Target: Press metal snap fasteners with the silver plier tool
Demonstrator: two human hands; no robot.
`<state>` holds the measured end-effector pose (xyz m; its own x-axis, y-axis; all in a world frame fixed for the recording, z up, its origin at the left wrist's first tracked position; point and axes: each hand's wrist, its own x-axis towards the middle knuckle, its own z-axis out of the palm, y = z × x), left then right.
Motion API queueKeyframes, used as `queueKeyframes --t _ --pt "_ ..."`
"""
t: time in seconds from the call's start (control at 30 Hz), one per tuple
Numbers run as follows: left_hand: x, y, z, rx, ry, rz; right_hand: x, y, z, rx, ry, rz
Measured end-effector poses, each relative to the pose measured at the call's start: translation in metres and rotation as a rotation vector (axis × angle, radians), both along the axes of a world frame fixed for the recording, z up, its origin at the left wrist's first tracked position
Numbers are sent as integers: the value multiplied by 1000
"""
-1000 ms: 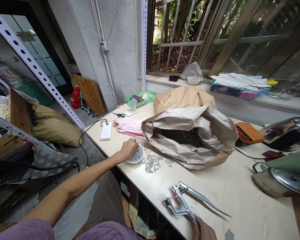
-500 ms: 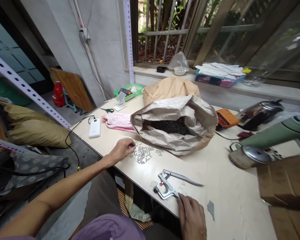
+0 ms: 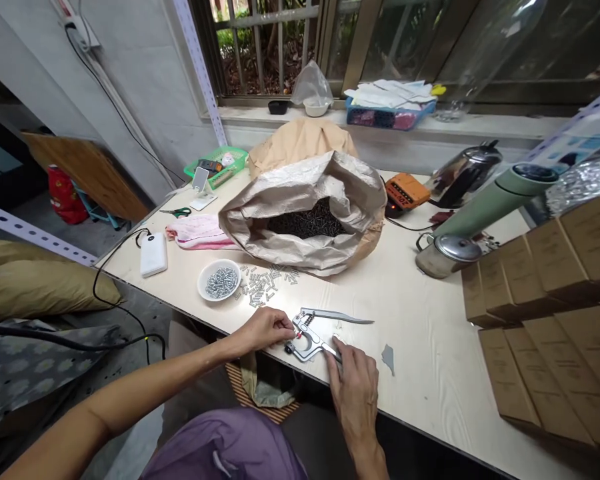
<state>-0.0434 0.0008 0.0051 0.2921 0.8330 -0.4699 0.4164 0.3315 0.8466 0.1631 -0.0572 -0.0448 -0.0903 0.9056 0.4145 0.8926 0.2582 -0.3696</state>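
Silver hand-press pliers (image 3: 314,339) with a spring and a red tip lie on the table, handles spread apart. My right hand (image 3: 355,383) has its thumb and fingers around the end of their lower handle. At the jaw, my left hand (image 3: 266,329) is pinched shut by the red tip; whatever is between its fingertips is too small to make out. Behind that hand stands a white bowl (image 3: 221,280) of small silver metal pieces. Beside the bowl, several little metal pins (image 3: 261,285) are scattered on the tabletop.
A large open sack (image 3: 305,250) of dark screw-like pieces stands at the back. Stacked brown boxes (image 3: 545,267), a metal mug (image 3: 443,257) and a green flask (image 3: 495,203) are on the right. A white power bank (image 3: 153,255) lies left, and a grey scrap (image 3: 388,360) lies right of the pliers.
My left hand has moved from the bowl and loose pins to the pliers' jaw, uncovering the bowl. The right hand stays at the lower handle. The view has shifted to the right.
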Motion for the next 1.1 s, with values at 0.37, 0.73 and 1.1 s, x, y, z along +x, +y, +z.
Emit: queueKeyframes --t 0.37,0.73,1.1 --pt "9 9 -2 148 311 -175 -4 -2 0 6 35 -28" --pt "11 17 -5 123 425 -293 -3 0 -2 -13 31 -5" --pt "11 25 4 28 417 -432 -3 0 3 -19 0 13"
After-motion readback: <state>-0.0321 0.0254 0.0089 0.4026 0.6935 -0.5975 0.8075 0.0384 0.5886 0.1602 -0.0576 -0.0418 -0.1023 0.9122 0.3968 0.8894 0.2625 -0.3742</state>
